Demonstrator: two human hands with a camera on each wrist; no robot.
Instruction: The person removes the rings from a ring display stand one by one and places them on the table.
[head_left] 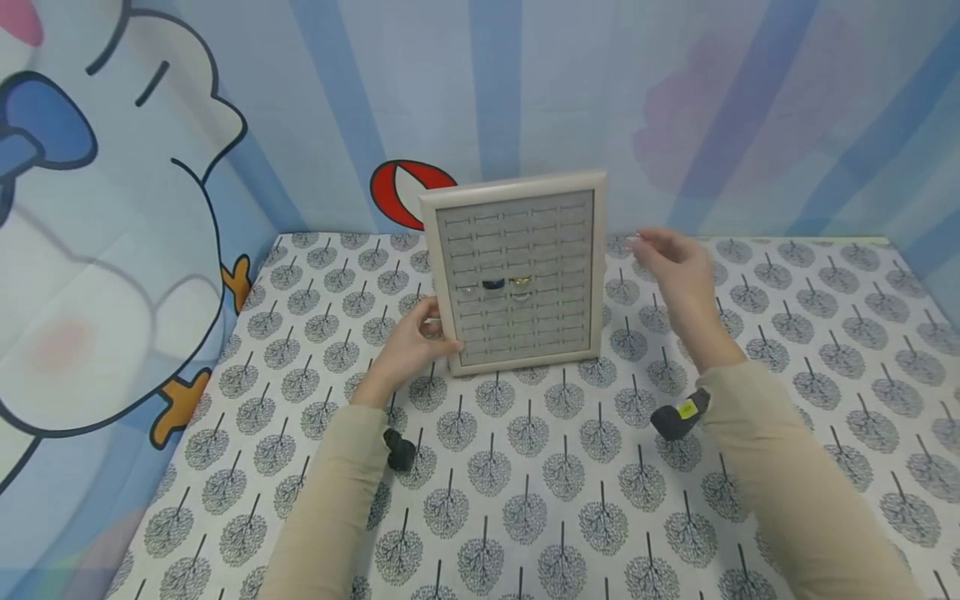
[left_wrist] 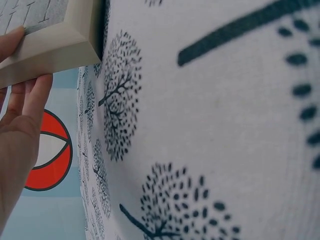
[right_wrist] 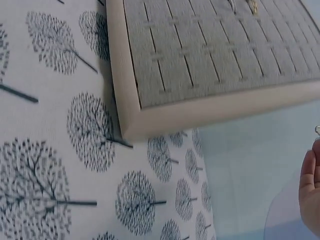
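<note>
A pale-framed ring display board (head_left: 525, 333) with rows of slots in grey fabric stands upright on the table, tilted back slightly. My left hand (head_left: 412, 346) grips its lower left edge, thumb on the front of the frame and fingers behind. In its middle rows sit a dark blue ring (head_left: 492, 284), a gold ring (head_left: 520, 281) and a silvery ring (head_left: 521, 297). Off the board's right side, my right hand (head_left: 681, 275) is raised and pinches a small shiny ring (right_wrist: 317, 130) at the fingertips. Most of that hand lies outside the right wrist view.
A white cloth (head_left: 562, 475) printed with dark trees covers the table. Behind it hangs a blue striped backdrop (head_left: 585, 100) with cartoon figures. Black wrist devices, one on the left (head_left: 400, 451) and one on the right (head_left: 675, 419), stick out from beige sleeves.
</note>
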